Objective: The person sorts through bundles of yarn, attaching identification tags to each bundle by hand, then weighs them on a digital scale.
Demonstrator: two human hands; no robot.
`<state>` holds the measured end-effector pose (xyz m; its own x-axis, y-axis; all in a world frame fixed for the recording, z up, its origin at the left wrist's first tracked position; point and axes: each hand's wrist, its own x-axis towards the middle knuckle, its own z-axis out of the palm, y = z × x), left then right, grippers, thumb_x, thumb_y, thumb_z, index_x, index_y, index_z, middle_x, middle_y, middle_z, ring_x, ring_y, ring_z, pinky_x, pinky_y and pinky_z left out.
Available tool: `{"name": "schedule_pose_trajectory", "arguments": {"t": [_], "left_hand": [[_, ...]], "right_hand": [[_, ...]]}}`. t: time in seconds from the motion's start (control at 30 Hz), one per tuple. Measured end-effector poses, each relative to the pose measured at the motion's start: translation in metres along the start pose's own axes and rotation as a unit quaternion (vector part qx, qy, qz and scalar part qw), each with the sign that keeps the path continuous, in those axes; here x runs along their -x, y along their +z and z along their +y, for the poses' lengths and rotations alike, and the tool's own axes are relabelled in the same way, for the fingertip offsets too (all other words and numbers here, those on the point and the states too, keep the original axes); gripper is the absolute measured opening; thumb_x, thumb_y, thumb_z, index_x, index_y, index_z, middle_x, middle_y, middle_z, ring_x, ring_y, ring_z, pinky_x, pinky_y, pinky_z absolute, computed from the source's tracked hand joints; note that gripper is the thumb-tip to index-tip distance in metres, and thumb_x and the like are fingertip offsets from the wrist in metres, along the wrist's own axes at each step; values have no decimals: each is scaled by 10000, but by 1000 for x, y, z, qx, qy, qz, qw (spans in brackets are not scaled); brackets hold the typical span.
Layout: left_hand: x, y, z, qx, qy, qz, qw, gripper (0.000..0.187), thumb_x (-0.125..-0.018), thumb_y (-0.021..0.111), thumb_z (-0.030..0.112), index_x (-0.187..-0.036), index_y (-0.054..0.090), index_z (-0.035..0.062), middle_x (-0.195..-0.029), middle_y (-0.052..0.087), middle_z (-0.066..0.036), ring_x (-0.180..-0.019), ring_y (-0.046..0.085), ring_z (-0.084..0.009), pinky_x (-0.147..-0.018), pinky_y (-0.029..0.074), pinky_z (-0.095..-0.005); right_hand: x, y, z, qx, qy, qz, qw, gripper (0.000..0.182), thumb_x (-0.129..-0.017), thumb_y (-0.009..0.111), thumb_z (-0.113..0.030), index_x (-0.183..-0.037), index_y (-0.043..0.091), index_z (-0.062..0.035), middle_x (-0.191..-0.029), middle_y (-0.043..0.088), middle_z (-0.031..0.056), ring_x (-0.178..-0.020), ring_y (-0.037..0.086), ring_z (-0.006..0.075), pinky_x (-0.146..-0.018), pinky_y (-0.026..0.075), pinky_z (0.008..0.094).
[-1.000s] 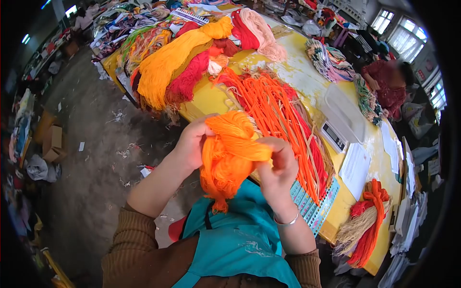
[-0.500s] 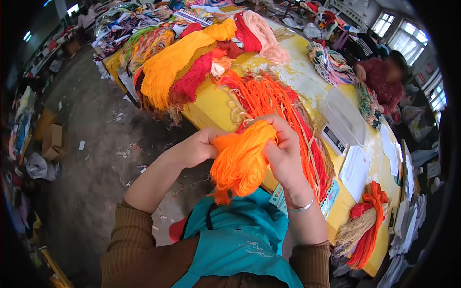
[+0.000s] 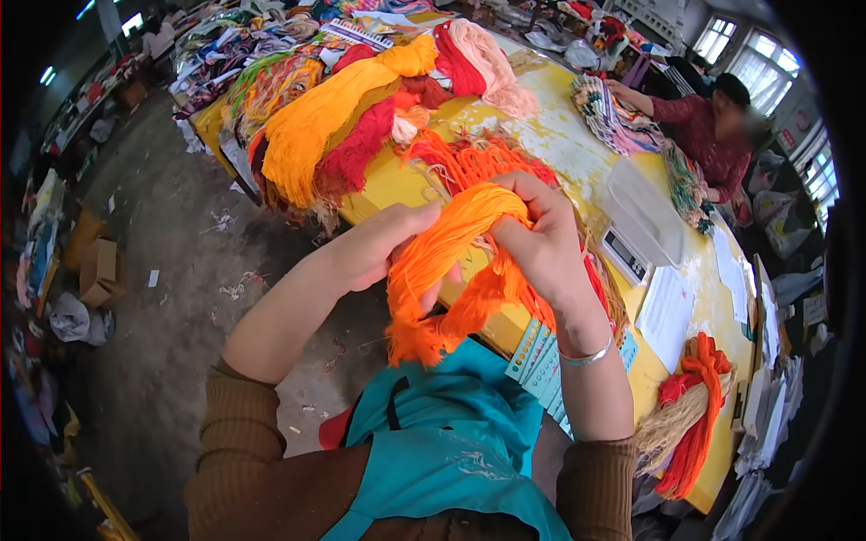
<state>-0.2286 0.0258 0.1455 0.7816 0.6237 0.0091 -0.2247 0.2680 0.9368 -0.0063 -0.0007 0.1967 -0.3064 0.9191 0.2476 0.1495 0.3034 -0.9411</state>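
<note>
An orange skein of yarn [image 3: 451,239] hangs in a loop between my two hands, above the near edge of the yellow table. My right hand [image 3: 541,230] grips its upper right part. My left hand [image 3: 383,248] is at the loop's left side, with some fingers passing behind and through the yarn, seen inside the loop. Just behind, a pile of orange-red yarn [image 3: 492,158] lies on the table [image 3: 379,194], partly covered by my hands and the skein. Teal printed cards [image 3: 541,361] rest at the table's edge below my right hand.
Yellow yarn [image 3: 338,108] and pink yarn [image 3: 487,68] lie farther back. Right of my hand are a scale [image 3: 624,257], a clear plastic box [image 3: 645,212], paper [image 3: 666,316] and a red-beige bundle [image 3: 695,415]. Across the table, a person [image 3: 713,135] reaches toward multicoloured yarn [image 3: 613,117].
The skein has opened from a bunched shape into a loop, and my left fingers now show inside it. More of the teal cards shows. The other person's arm has stretched toward the multicoloured yarn.
</note>
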Motion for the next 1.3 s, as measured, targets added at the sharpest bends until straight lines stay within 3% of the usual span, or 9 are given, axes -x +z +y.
{"name": "schedule_pose_trajectory", "arguments": {"t": [0.2, 0.43, 0.5, 0.6, 0.77, 0.83, 0.9, 1.1, 1.3], "left_hand": [[-2, 16, 30, 28, 26, -218, 975, 776, -908, 562, 501, -1329, 419, -136, -649, 647, -155, -385, 566, -189, -398, 474, -266], [0, 48, 107, -313, 278, -35, 907, 850, -833, 541, 639, -1324, 491, -54, -1368, 497, -218, -1327, 419, -358, -1100, 304, -475], [-6, 54, 123, -633, 393, -41, 666, 780, -845, 539, 579, -1311, 521, -46, -1387, 486, -196, -1359, 369, -366, -1117, 255, -491], [-17, 60, 108, -692, 355, -27, 628, 717, -854, 508, 515, -1294, 540, -51, -1418, 459, -179, -1401, 291, -373, -1130, 213, -497], [-19, 52, 99, -780, 290, 37, 554, 806, -865, 436, 604, -1371, 473, -22, -1470, 397, -178, -1427, 242, -359, -1133, 203, -490], [-33, 27, 60, -496, 257, 75, 826, 880, -868, 443, 671, -1441, 380, 5, -1489, 385, -152, -1430, 248, -309, -1143, 204, -471], [-14, 33, 20, 83, 137, 41, 986, 878, -898, 456, 646, -1484, 284, 14, -1522, 337, -147, -1439, 244, -257, -1139, 246, -444], [10, -28, 4, 250, 138, -16, 958, 393, -1035, 378, 208, -1344, 433, -29, -686, 492, 26, -539, 451, -66, -553, 384, -242], [38, -1, 56, 183, 285, -14, 941, 277, -1016, 439, 166, -1197, 489, -37, -530, 401, 46, -433, 376, -38, -473, 321, -203]], "right_hand": [[7, 0, 3, -166, -25, -55, 984, 344, -843, 597, -26, -1183, 555, -2, -1101, 616, 41, -1039, 570, 121, -916, 451, 267], [20, -14, 18, -182, -57, 15, 981, 415, -855, 617, -128, -1242, 529, -9, -1268, 551, 78, -1190, 519, 190, -1022, 405, 342], [27, -3, 11, -235, -111, -24, 965, 519, -853, 641, -182, -1318, 481, -18, -1329, 511, 86, -1249, 481, 198, -1061, 370, 351], [37, 25, 10, -354, -89, -92, 926, 737, -771, 766, -234, -1392, 418, -41, -1392, 453, 95, -1337, 385, 194, -1117, 290, 364], [38, 46, 22, -311, -49, -74, 946, 301, -915, 629, -86, -1206, 572, -34, -988, 643, 37, -811, 608, 101, -720, 521, 260], [50, 53, 31, -268, -22, -18, 963, 244, -928, 623, -114, -1163, 595, -55, -934, 632, -13, -781, 585, 69, -692, 516, 250], [59, 63, 64, 44, -152, 102, 982, 376, -850, 688, -196, -1189, 573, -80, -930, 669, 134, -830, 656, 303, -709, 519, 398], [98, 49, 91, 122, -32, 11, 992, 456, -847, 664, -237, -1223, 542, -10, -1205, 581, 202, -1126, 548, 378, -945, 460, 430], [137, -43, 86, 199, -7, 116, 973, 377, -855, 666, -209, -1180, 584, -37, -1156, 613, 177, -1091, 581, 349, -937, 479, 413]]}}
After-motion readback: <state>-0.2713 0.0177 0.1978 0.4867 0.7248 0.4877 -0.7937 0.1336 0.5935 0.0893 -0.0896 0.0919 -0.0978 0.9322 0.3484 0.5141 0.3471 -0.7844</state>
